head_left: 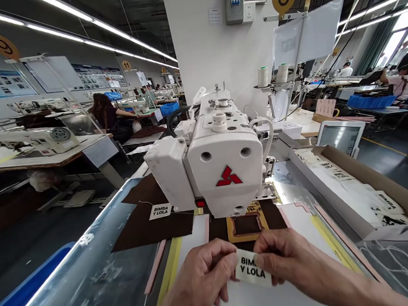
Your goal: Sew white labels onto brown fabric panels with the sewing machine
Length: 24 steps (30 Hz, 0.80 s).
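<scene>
A white label (248, 276) printed "BIMBA Y LOLA" is stretched between my two hands, low in the middle of the head view. My left hand (208, 275) pinches its left edge between thumb and fingers. On the other side, my right hand (286, 257) grips the right part, its thumb over some of the letters. Just beyond my hands lies a yellow frame (233, 235) with a rectangular opening over dark brown fabric (219, 229). Above it stands the white head of a sewing machine (222, 161) with a red three-part emblem.
Brown fabric pieces (135, 229) lie left of the machine, one with a sewn label (160, 211). At right, a cardboard box (349, 160) holds many labels, with a tablet screen (340, 135) behind. Loose thread (396, 263) lies front right. A co-worker (104, 116) sits at the left.
</scene>
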### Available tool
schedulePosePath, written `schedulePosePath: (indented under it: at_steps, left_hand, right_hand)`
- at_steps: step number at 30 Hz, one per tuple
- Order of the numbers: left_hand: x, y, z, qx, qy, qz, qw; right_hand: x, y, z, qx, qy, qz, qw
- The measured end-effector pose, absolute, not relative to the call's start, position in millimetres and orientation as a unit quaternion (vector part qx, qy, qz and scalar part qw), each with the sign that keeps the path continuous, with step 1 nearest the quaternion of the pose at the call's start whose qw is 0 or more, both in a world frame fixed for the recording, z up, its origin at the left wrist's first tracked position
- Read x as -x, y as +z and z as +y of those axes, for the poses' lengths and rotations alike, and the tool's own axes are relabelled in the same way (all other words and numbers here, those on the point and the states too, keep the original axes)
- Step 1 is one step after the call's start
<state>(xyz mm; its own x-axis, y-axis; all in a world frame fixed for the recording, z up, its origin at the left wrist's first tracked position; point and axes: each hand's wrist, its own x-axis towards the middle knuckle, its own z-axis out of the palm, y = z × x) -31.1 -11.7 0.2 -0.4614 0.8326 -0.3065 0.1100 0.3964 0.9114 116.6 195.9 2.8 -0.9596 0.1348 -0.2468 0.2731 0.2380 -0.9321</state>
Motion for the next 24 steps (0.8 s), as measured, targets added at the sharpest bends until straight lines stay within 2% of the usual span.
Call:
schedulePosePath:
  at_steps: [4,7,10,17,24]
  left_hand:
    - [39,6,-14,-0.446,0.391,0.775,0.22]
    - [48,-1,-13,-0.587,0.334,0.736,0.05]
    - [57,-10,-10,-0.663,0.281,0.691,-0.058]
    - [66,-18,-4,-0.687,0.206,0.686,-0.123]
    - [68,-14,4,-0.7,0.152,0.686,-0.126]
  right_hand:
    - [-93,12,227,-0.16,-0.539,0.824,0.073]
    - [-66,13,250,-0.161,-0.521,0.83,0.114]
    - [-44,10,262,-0.149,-0.512,0.834,0.14]
    - [-33,7,255,-0.116,-0.462,0.872,0.113]
    - [-34,8,248,-0.087,-0.397,0.911,0.065]
